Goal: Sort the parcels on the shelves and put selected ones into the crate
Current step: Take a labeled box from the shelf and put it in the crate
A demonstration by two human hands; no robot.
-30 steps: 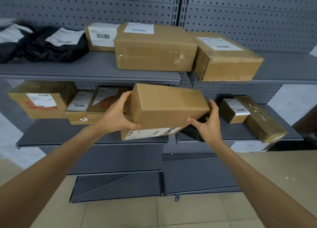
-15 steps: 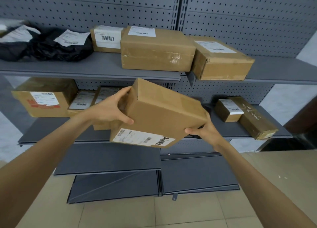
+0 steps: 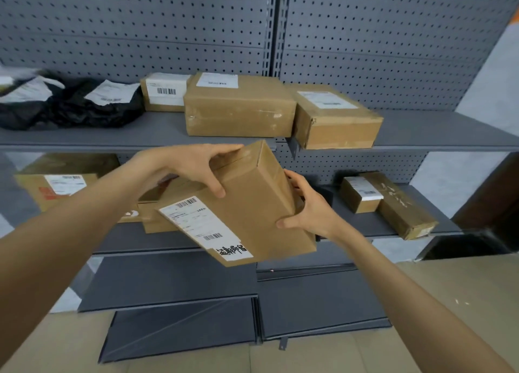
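The brown cardboard parcel (image 3: 247, 204) has turned since a moment ago, so its white shipping label (image 3: 205, 228) with barcodes and black handwriting now faces up. It is held tilted in the air before the lower shelf (image 3: 365, 226). The left hand (image 3: 193, 166) grips its upper end, the right hand (image 3: 311, 207) its right side

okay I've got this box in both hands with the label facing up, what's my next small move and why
Probably hold the box steady and read its shipping label. The left hand and right hand grip it tilted, with the label facing you, and no crate is in view, so checking the label likely comes before choosing where it goes.
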